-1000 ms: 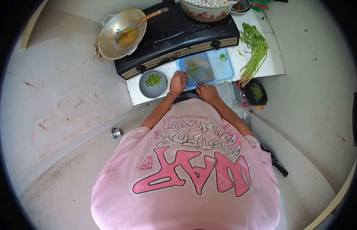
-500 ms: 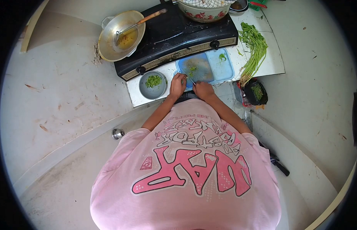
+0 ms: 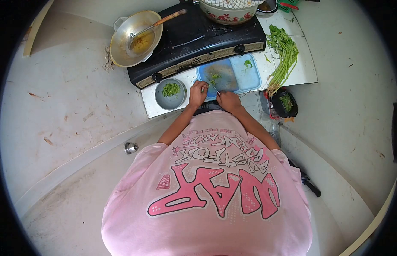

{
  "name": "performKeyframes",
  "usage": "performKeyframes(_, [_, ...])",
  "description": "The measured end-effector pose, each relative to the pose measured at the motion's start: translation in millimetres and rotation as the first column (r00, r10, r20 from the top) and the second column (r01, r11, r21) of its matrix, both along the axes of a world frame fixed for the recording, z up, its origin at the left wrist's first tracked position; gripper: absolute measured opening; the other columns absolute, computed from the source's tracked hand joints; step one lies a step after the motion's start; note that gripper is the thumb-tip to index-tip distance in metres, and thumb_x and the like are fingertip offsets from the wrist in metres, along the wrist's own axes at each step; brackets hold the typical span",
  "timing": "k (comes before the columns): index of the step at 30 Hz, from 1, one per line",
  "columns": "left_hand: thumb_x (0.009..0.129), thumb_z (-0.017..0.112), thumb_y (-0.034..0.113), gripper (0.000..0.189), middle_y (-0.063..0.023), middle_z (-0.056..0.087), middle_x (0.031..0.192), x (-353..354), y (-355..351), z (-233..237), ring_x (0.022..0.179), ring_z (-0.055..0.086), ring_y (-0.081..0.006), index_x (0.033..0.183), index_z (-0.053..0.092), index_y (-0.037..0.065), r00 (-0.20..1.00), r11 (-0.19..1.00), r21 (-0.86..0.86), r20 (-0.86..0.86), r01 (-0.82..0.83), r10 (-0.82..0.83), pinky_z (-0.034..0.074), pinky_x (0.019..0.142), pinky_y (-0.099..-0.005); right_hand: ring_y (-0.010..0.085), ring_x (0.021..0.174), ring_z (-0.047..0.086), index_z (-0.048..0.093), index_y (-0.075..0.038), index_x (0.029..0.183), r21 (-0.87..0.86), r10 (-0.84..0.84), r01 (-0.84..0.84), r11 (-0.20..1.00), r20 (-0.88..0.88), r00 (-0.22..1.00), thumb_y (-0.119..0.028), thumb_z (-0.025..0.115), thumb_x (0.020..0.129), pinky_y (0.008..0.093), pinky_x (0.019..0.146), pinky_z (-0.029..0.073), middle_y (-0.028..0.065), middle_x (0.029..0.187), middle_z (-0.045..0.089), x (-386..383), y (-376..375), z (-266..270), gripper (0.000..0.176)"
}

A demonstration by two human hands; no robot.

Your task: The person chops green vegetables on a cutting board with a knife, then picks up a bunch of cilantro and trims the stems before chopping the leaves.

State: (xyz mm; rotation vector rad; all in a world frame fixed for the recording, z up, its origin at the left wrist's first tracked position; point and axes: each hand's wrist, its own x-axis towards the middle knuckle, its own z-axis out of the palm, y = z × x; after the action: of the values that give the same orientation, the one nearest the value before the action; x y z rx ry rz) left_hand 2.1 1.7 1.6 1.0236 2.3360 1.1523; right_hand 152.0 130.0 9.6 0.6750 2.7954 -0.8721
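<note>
My right hand (image 3: 229, 101) grips a knife (image 3: 216, 90), its thin blade pointing up and left over the near part of a blue cutting board (image 3: 249, 81). Curled at the board's near left edge, my left hand (image 3: 198, 94) has its fingers pressed together; whatever is in them is too small to make out. Just beyond the blade lie chopped greens (image 3: 214, 78), and a leafy scrap (image 3: 248, 63) rests on the board's paler right side. To the left of my left hand stands a grey bowl (image 3: 170, 103) with more chopped greens (image 3: 170, 89) in it.
Behind the board is a black gas stove (image 3: 194, 47) carrying a pan (image 3: 117, 47) with a ladle and a flowered pot (image 3: 232, 16). A bunch of leafy stalks (image 3: 286, 55) lies on the right counter. Below it sits a black container (image 3: 293, 110) with green bits.
My right hand has shifted slightly right, and more of the knife blade shows between the hands. My left hand stays almost in place.
</note>
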Motion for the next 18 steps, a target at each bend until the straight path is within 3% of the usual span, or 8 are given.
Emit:
performKeyframes(8, [0.084, 0.069, -0.001, 0.012, -0.0153, 0.066, 0.087, -0.2, -0.6, -3.5, 0.077, 0.069, -0.0259, 0.094, 0.074, 0.0, 1.0, 0.999, 0.047, -0.003, -0.01, 0.01, 0.055, 0.073, -0.0369, 0.0416, 0.07, 0.072, 0.069, 0.001, 0.088, 0.012, 0.038, -0.038, 0.999, -0.045, 0.998, -0.035, 0.055, 0.098, 0.0514, 0.066, 0.059, 0.0249, 0.077, 0.071, -15.7, -7.5, -14.4, 0.04])
performKeyframes(18, [0.084, 0.072, 0.0, 0.01, -0.0161, 0.069, 0.085, 0.5, 0.4, -4.4, 0.075, 0.072, -0.0248, 0.093, 0.074, -0.001, 0.997, 0.997, 0.018, 0.038, -0.069, 0.069, 0.058, 0.072, -0.0342, 0.0418, 0.073, 0.073, 0.069, 0.002, 0.092, 0.0, 0.063, -0.063, 0.998, 0.039, 0.997, -0.035, 0.056, 0.098, 0.0516, 0.068, 0.059, 0.0245, 0.078, 0.072, 8.9, -3.6, -6.9, 0.04])
